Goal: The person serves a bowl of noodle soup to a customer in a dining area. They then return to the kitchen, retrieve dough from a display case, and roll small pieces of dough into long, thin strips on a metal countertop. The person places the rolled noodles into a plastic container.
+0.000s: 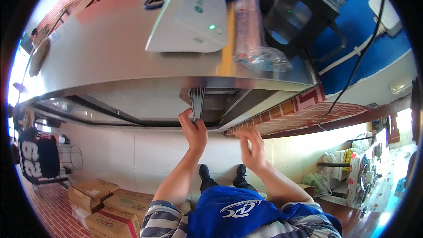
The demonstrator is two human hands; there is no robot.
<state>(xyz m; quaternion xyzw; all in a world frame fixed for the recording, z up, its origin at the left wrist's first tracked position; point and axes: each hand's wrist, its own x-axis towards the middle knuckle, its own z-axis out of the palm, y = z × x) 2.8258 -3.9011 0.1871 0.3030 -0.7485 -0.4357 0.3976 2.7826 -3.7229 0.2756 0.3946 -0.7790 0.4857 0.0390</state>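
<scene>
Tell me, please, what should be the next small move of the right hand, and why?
Perhaps bring the right hand a little toward the cabinet opening. It seems to hold nothing and is outside, near that opening, while the fingers of the left hand are at the panel edge, beside the gap.

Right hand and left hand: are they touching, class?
Apart. The head view shows pale floor plainly between the right hand and the left hand.

White lettering (240, 210) on a blue apron (207, 220), white numerals (31, 153) on dark clothing (48, 152), green logo (199, 4) on a white device (187, 31).
</scene>
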